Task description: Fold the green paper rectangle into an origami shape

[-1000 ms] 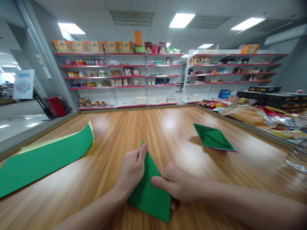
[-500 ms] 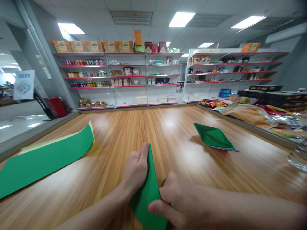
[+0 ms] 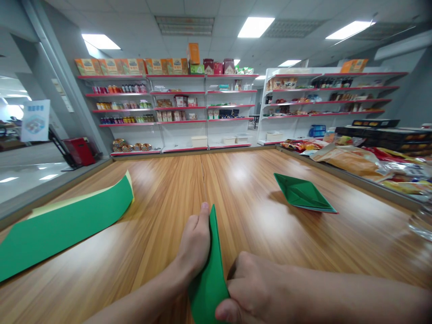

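Observation:
A folded piece of green paper [image 3: 209,288] stands tilted between my hands near the table's front edge. At its far end my left hand [image 3: 195,243] grips the left side, thumb lying along the top edge. My right hand [image 3: 249,288] is closed on the near right edge, its thumb on the face towards me; the fingers behind the paper are hidden. A green folded paper boat [image 3: 302,192] rests on the table to the right, apart from both hands. Over on the left lies a stack of green sheets [image 3: 67,227] with a pale yellow one beneath, its right end curling up.
The wooden table [image 3: 162,189] has a seam down its middle. Snack bags [image 3: 351,162] and black boxes [image 3: 378,139] line its right side. A clear glass container [image 3: 421,222] sits at the right edge. Stocked shelves [image 3: 178,121] stand beyond the far edge.
The green paper has turned from lying fairly flat to a steeper, narrower tilt. My right hand has moved nearer to me with its edge, and my left hand has shifted slightly right.

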Tool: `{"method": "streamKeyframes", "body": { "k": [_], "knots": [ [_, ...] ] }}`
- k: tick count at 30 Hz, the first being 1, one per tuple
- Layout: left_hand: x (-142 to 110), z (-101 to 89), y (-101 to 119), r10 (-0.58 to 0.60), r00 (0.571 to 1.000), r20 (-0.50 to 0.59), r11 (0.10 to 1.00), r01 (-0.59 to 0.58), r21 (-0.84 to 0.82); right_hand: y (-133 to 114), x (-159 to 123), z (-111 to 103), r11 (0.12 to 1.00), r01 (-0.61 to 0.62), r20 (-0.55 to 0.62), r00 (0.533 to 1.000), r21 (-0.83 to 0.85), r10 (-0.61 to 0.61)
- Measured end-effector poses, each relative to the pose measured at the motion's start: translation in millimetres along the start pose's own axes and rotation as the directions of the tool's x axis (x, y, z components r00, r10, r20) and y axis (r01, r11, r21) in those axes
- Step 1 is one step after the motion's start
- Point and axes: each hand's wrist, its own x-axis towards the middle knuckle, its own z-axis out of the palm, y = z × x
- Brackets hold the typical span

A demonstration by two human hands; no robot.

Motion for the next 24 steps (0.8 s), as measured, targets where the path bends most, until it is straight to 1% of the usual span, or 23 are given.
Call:
{"method": "streamKeyframes", "body": {
  "k": [1,3,4,6,7,8,10,13,14,15,16,17,18,19,20,22,24],
  "knots": [
    [1,-1.0,1,0.015,0.999,-0.035,1.000,-0.014,0.018,0,1,-1,0.999,-0.030,-0.021,0.999,0.043,0.031],
    [2,-2.7,2,0.059,0.997,-0.055,0.996,-0.055,0.066,1,4,-2,0.977,-0.154,-0.090,0.982,0.146,0.169],
    [2,-3.1,2,0.083,0.996,-0.033,0.992,-0.080,0.094,2,6,-3,0.951,-0.232,-0.138,0.955,0.202,0.263],
    [0,-2.6,2,0.135,0.989,0.053,0.979,-0.142,0.149,4,9,-3,0.879,-0.357,-0.212,0.876,0.315,0.432],
    [-1,-1.8,2,0.158,0.983,0.095,0.970,-0.172,0.169,5,10,-4,0.846,-0.385,-0.229,0.845,0.368,0.484],
    [-3,-0.8,2,0.173,0.976,0.134,0.965,-0.195,0.177,5,10,-4,0.825,-0.385,-0.233,0.831,0.414,0.505],
    [-6,0.9,3,0.169,0.964,0.207,0.967,-0.203,0.156,5,8,-5,0.798,-0.346,-0.199,0.848,0.494,0.491],
    [-11,2.1,5,0.125,0.950,0.286,0.986,-0.151,0.070,4,2,-5,0.746,-0.278,-0.110,0.899,0.605,0.424],
    [-12,2.3,5,0.113,0.950,0.292,0.990,-0.133,0.047,3,1,-5,0.728,-0.264,-0.090,0.909,0.633,0.407],
    [-12,2.3,4,0.105,0.953,0.285,0.992,-0.120,0.036,4,1,-5,0.711,-0.256,-0.085,0.910,0.655,0.406],
    [-12,2.4,3,0.101,0.958,0.269,0.993,-0.115,0.036,5,2,-3,0.695,-0.258,-0.100,0.897,0.671,0.430],
    [-12,2.6,2,0.105,0.963,0.248,0.992,-0.121,0.048,7,3,-2,0.680,-0.268,-0.131,0.870,0.683,0.475],
    [-12,2.9,1,0.119,0.967,0.227,0.988,-0.139,0.071,9,4,-1,0.662,-0.288,-0.166,0.829,0.692,0.534],
    [-11,3.3,-1,0.142,0.967,0.214,0.981,-0.167,0.101,12,6,1,0.649,-0.304,-0.213,0.777,0.698,0.593],
    [-11,3.8,-2,0.172,0.963,0.207,0.970,-0.202,0.135,16,7,2,0.640,-0.308,-0.252,0.734,0.704,0.631],
    [-11,4.8,-5,0.242,0.946,0.214,0.943,-0.281,0.176,24,9,4,0.645,-0.285,-0.309,0.697,0.709,0.647],
    [-11,5.4,-7,0.274,0.930,0.247,0.939,-0.313,0.139,31,9,4,0.607,-0.238,-0.331,0.662,0.759,0.673]
  ]
}}
